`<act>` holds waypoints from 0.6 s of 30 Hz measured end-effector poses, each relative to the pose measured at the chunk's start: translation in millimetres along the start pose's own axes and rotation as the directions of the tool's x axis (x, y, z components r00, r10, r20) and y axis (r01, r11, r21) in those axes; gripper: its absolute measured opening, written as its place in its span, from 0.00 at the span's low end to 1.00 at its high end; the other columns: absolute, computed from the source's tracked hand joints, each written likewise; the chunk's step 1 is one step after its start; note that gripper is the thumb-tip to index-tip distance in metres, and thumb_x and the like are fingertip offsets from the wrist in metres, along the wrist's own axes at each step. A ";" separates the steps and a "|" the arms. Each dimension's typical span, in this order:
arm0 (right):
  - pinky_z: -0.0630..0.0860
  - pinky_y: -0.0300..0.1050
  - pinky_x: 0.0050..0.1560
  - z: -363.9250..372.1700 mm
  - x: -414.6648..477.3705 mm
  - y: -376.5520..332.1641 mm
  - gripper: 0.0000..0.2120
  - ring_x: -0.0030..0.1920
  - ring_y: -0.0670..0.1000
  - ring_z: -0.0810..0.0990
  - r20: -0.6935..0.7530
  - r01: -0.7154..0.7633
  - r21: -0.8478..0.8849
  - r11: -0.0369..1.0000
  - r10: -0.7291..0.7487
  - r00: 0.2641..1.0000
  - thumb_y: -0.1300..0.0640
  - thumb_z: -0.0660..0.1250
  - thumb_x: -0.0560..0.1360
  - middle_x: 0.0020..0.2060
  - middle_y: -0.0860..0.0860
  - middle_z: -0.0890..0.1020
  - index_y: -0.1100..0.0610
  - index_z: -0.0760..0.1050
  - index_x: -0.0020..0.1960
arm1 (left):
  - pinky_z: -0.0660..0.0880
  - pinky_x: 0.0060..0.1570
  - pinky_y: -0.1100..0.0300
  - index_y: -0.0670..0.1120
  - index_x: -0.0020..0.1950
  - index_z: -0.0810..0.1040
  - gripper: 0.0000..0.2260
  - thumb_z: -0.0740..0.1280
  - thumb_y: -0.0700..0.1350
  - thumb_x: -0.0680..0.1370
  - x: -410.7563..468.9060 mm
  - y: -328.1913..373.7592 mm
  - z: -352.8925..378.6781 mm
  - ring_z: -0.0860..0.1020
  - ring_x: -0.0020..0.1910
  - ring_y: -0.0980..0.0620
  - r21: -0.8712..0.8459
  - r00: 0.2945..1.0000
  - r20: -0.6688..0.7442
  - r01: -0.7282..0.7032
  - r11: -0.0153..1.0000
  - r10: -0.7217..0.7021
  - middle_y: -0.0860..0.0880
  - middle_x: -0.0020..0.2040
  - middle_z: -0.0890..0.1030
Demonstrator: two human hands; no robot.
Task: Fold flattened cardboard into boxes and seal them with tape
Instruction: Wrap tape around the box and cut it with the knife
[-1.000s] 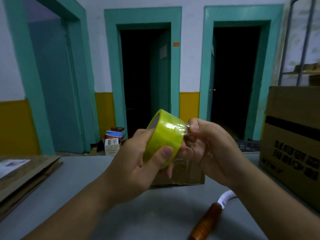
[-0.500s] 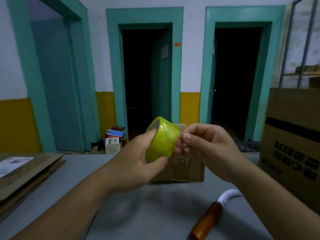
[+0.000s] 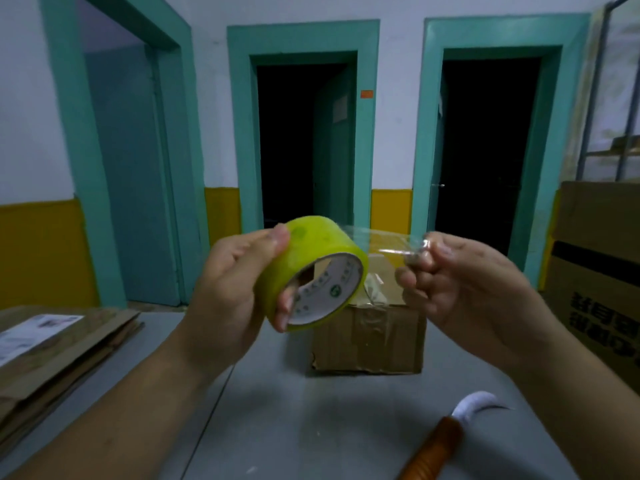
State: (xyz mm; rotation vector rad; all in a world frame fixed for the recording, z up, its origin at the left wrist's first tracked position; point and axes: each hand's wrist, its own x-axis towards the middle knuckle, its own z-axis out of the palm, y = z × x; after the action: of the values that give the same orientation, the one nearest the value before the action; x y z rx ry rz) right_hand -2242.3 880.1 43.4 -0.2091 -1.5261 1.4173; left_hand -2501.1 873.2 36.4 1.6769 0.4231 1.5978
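Tape roll (image 3: 311,251), yellow-green, is gripped in the person's left hand (image 3: 228,292), thumb on top and fingertips hooked into the core, held above the grey desk (image 3: 277,410) in front of a small taped cardboard box (image 3: 370,341). The right hand (image 3: 467,292) pinches the end of a clear strip (image 3: 384,240) drawn off the roll, hands apart. Flattened cardboard (image 3: 62,351) lies at the desk's left, a wooden-handled knife (image 3: 433,452) near the front.

Right hand (image 3: 460,289) has pulled tape strip (image 3: 388,242) off roll (image 3: 311,258).
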 end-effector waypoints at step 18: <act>0.79 0.46 0.40 -62.3 -20.0 -16.0 0.38 0.40 0.54 0.82 -0.061 -0.258 -0.084 0.962 0.254 0.965 0.54 0.85 0.65 0.44 0.59 0.81 0.47 0.76 0.72 | 0.81 0.46 0.51 0.49 0.38 0.84 0.29 0.88 0.63 0.49 15.5 1.8 -53.0 0.74 0.40 0.50 -0.343 0.921 0.030 0.374 0.862 -0.388 0.49 0.38 0.72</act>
State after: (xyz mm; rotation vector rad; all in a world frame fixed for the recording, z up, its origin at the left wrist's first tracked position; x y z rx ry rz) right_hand -2179.3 902.1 34.3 -0.5101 -1.5661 1.5312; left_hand -2549.5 898.6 44.3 1.2091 0.4367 1.3208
